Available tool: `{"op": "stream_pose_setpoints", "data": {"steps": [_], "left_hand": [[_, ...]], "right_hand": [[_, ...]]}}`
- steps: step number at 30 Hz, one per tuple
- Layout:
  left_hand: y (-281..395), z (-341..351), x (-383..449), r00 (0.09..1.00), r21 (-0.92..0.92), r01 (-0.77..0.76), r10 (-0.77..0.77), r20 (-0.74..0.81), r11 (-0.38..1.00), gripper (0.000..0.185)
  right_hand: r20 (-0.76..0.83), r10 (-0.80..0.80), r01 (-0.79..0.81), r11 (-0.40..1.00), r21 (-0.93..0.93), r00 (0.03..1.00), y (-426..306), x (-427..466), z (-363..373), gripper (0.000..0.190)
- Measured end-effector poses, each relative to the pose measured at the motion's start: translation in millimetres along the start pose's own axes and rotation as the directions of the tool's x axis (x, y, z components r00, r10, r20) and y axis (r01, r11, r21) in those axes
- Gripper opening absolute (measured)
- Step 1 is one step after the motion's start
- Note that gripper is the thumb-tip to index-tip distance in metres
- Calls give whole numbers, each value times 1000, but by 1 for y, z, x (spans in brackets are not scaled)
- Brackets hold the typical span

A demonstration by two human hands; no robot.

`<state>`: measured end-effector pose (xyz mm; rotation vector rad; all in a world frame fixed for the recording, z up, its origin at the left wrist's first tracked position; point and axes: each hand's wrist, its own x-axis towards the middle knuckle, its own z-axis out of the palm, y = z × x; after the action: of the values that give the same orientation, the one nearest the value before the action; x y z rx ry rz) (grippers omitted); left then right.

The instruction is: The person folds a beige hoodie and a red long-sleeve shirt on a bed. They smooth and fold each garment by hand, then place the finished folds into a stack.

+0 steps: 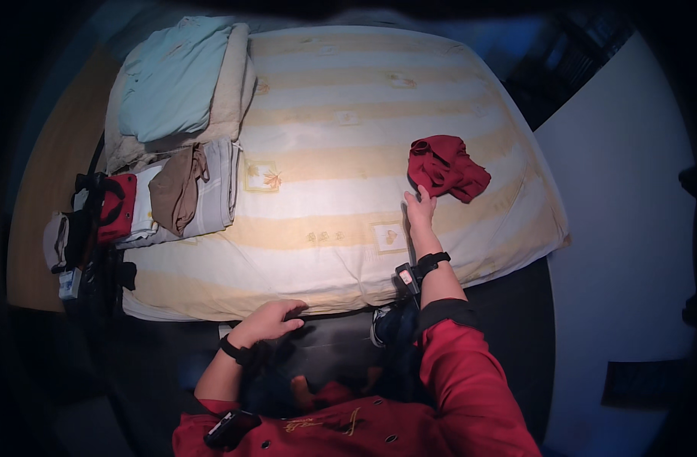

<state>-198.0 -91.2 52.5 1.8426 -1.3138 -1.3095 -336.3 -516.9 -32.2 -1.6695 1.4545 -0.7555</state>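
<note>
A crumpled dark red cloth garment (450,168) lies on the right part of a bed with a striped, leaf-patterned sheet (325,194). My right hand (421,210) reaches to its lower left edge, fingertips at the fabric; whether they grip it I cannot tell. My left hand (273,319) is at the near edge of the mattress, fingers apart, holding nothing. Black straps circle both wrists, and a small device (406,277) sits at the right one.
At the bed's left lie a light blue folded cloth (174,80) on a beige blanket (234,97), a brown cloth (177,191) on a folded grey cloth (218,188), and a red case (117,208). A wooden surface (51,188) borders the left; a pale wall (611,228) stands right.
</note>
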Motion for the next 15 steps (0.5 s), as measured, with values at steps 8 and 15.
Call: {"op": "stream_pose_setpoints", "data": {"steps": [8,15], "left_hand": [[-25,-13,14,968,-204,75,-121,-221,976,40],[-24,-36,34,800,-820,-310,-334,-498,481,53]], "right_hand": [[155,-151,105,957,269,976,-62,-16,5,54],[774,-629,434,679,592,-73,-159,-270,7,43]]}}
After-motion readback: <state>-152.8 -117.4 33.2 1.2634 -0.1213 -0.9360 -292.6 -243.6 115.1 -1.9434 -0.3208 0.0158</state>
